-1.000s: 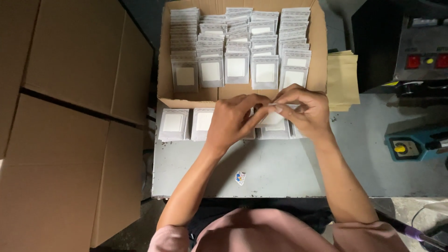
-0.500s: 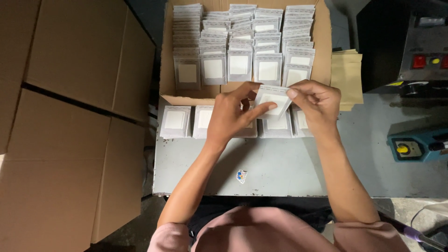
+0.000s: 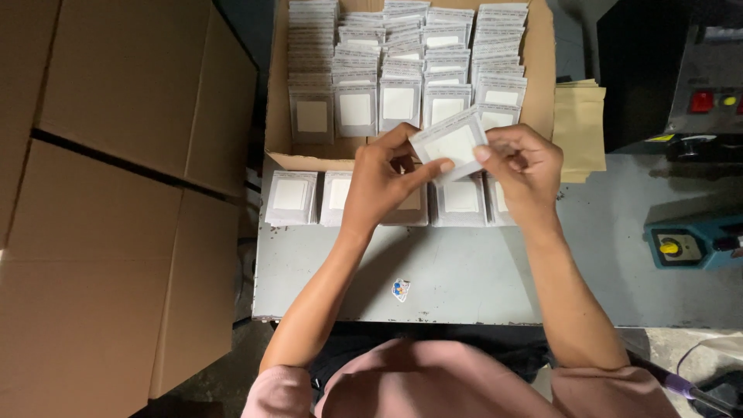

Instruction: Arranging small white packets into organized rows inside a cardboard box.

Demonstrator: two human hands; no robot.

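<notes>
Packet [image 3: 453,145] lifted higher, both hands pinching

A grey metal worktable [image 3: 464,271] stands in dim light, flanked on the left by large brown cardboard cartons [image 3: 116,193], with a dark machine [image 3: 673,70] at the right over concrete floor [image 3: 689,348].

Carton [image 3: 280,116]: its far end is cut off by the top edge, so the back rows of packets are out of sight.
Row of packets on the table [image 3: 291,197]: the middle ones are partly covered by the left hand [image 3: 379,182] and right hand [image 3: 526,166].
Held packet [image 3: 451,145]: its corners sit under fingertips.
Sticker [image 3: 400,289]: too small to make out.
Machine [image 3: 681,77]: cut off at the right edge.
Cardboard boxes [image 3: 116,193]: cut off at the left edge.
</notes>
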